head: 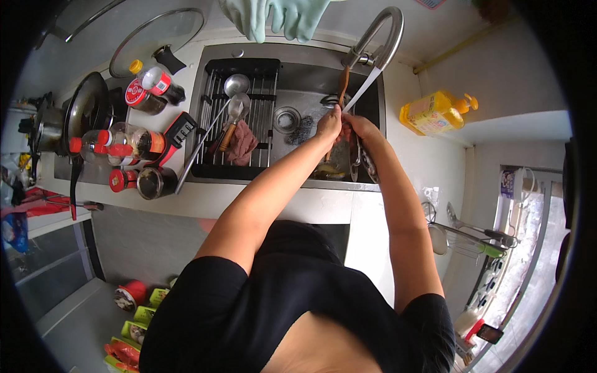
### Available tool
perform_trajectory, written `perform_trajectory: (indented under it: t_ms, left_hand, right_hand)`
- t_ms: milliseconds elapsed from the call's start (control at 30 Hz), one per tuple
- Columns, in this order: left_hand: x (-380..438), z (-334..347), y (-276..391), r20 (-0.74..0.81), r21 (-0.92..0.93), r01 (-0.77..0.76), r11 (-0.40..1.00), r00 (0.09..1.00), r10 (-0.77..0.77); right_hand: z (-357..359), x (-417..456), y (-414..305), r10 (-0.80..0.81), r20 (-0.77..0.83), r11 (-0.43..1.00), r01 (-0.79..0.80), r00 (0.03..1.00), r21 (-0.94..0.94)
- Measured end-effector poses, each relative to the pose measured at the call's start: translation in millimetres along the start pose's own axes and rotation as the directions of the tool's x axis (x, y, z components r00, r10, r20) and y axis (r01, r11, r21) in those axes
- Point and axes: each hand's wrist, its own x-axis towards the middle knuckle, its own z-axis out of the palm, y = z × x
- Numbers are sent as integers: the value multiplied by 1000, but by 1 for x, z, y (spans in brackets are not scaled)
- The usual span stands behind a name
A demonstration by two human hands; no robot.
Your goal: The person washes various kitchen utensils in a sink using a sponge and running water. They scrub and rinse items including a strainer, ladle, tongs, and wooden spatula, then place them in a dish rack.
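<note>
Under the stream from the curved metal faucet (392, 42), my left hand (330, 125) is closed on a wooden utensil (344, 86), whose end points up towards the spout. Close beside it, my right hand (364, 128) grips several metal utensils (355, 161) that hang down over the right side of the sink; their exact kinds are partly hidden. A dark scouring pad (302, 130) lies near the drain (287, 120) on the sink floor. Over the left of the sink, a drying rack (210, 79) holds a ladle (236, 85), another utensil with a wooden handle (227, 137) and a pink cloth (243, 143).
A yellow soap pump bottle (431, 113) stands right of the sink. Bottles (135, 144), a jar with a red lid (144, 98) and a wok (88, 112) crowd the left counter. Pale green rubber gloves (280, 18) hang behind the sink.
</note>
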Motion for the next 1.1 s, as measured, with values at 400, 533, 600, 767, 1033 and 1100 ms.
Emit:
perform_trajectory:
  t_ms: [400,533,600,767,1033,1100]
  left_hand:
    - [-44,-10,-15,168,729,-338,595,931,324]
    - [-69,-56,-6,329,687,-555,469,813,481]
    - [-73,-90,-15,230,612,-570,548,791,567]
    - [-77,-193,-33,-35,856,-267,443,825,565]
    - [-94,-211,-51,-18,763,-359,538,819,573]
    - [-91,-193,-54,7,788,-378,486,794,607]
  right_hand:
    - [0,12,0,-104,-36,991,101,994,-85]
    - [1,26,0,12,38,995,-16,999,102]
    - [17,24,-5,-53,40,971,43,998,234]
    - [8,41,-38,102,127,990,-88,987,-110]
    - [9,58,-59,136,262,798,51,955,-600]
    - [11,55,-63,156,290,740,83,944,-667]
